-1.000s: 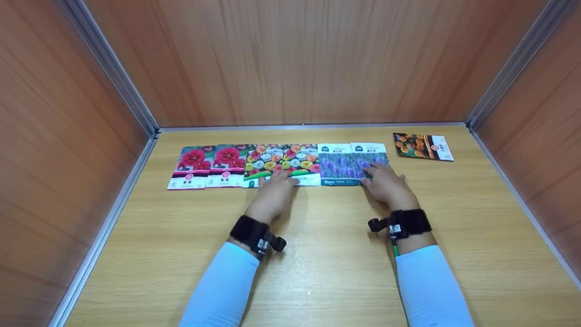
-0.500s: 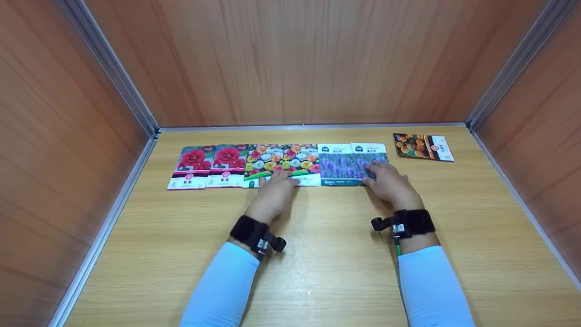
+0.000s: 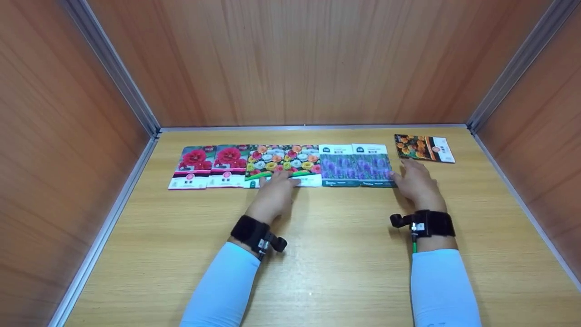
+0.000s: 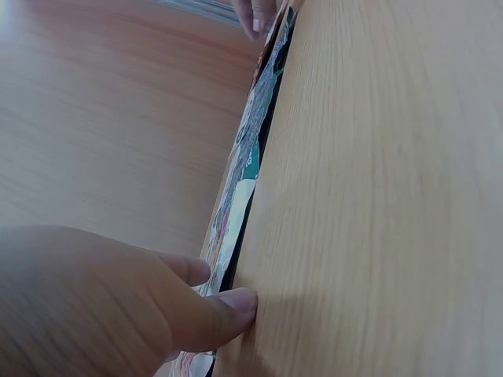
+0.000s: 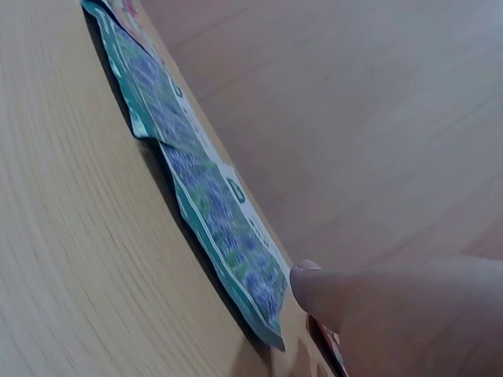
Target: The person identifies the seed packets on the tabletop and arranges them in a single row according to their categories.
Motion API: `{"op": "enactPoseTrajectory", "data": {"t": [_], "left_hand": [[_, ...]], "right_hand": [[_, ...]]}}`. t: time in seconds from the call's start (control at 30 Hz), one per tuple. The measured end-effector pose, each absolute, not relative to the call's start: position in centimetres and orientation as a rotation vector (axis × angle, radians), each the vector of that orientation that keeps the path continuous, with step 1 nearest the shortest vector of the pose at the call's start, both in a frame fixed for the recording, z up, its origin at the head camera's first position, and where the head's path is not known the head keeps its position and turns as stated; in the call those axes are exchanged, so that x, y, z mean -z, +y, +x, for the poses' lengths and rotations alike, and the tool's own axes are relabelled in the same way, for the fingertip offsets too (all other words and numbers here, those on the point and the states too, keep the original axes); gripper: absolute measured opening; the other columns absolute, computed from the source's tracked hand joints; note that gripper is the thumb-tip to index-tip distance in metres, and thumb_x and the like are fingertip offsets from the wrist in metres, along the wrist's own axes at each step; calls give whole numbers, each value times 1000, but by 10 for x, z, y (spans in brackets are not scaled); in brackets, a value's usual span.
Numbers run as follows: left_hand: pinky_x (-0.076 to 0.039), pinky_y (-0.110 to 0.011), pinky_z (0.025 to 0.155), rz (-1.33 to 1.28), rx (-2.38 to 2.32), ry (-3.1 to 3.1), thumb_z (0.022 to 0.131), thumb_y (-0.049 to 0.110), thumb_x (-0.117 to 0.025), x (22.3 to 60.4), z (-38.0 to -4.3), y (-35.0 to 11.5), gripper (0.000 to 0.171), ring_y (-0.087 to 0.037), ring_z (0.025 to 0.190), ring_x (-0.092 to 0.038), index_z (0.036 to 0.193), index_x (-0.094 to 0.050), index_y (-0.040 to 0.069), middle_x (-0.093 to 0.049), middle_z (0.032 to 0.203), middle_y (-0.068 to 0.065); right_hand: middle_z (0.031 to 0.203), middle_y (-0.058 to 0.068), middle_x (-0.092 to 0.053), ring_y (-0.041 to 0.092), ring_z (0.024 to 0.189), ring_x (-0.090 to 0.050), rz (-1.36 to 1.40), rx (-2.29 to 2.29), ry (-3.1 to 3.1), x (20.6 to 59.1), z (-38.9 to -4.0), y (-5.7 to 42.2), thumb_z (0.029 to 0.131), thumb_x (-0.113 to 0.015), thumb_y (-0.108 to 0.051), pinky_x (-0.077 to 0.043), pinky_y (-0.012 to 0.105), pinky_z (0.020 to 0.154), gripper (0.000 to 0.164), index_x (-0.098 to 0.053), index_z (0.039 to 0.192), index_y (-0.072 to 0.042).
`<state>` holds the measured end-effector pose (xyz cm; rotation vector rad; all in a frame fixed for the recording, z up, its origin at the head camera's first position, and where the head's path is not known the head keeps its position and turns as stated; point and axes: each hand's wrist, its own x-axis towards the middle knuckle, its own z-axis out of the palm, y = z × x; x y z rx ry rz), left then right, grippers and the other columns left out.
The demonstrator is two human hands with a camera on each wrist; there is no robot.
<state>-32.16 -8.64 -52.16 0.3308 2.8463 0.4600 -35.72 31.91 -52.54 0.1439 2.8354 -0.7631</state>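
A row of flower seed packets lies on the table. Two red-flower packets (image 3: 194,160) sit at the left end, two mixed-colour flower packets (image 3: 301,160) in the middle, and two purple-flower packets (image 3: 338,166) at the right, some edges overlapping. My left hand (image 3: 274,193) rests on the lower part of the mixed-colour packets, covering some of it; its thumb shows at their near edge in the left wrist view. Just right of the last purple packet is my right hand (image 3: 418,186), holding nothing visible. Its fingertips are close to the orange-flower packet (image 3: 422,148), which lies turned sideways.
Wood-grain panels stand around the table (image 3: 345,272) at the back (image 3: 304,63), left (image 3: 68,136) and right (image 3: 540,109), with metal strips along their edges. A black strap with a small camera is on each wrist.
My right hand has left the last purple packet and moved right, towards the orange-flower packet, uncovering the purple one. The left hand stays in place.
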Motion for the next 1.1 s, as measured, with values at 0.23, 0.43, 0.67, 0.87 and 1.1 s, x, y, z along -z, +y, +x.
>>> {"op": "enactPoseTrajectory", "data": {"t": [0.23,0.43,0.67,0.87,1.1], "left_hand": [[-11,-76,141,298,-477,2832,105,-4,-72,519,-322,-88,70,-38,179,-17,167,-59,25,-33,188,-9],[-11,-76,141,289,-478,2841,104,-7,-70,517,-322,-89,71,-39,179,-17,167,-59,26,-33,188,-8],[-12,-78,139,319,-510,2844,102,-8,-71,521,-320,-88,73,-41,178,-17,166,-61,25,-33,188,-9],[-12,-77,140,323,-522,2850,100,-11,-70,522,-318,-86,75,-41,178,-18,165,-62,25,-33,188,-9],[-13,-78,140,335,-482,2865,104,-7,-70,520,-321,-88,69,-40,178,-21,165,-61,24,-36,186,-11]], "right_hand": [[188,31,-10,59,173,-10,126,678,2819,526,-361,339,120,-50,-46,-13,79,137,83,-17,180,2],[187,35,-5,61,172,-7,154,658,2825,525,-370,358,119,-52,-46,-13,79,137,85,-17,179,3],[186,34,5,62,171,4,191,647,2872,531,-376,382,118,-55,-47,-5,88,131,91,-13,178,5],[185,36,5,62,171,10,195,641,2821,534,-375,390,119,-51,-50,5,95,125,93,-7,178,6],[176,45,-19,71,162,-14,166,462,2915,529,-371,375,118,-52,-45,-2,108,109,74,-40,170,7]]}}
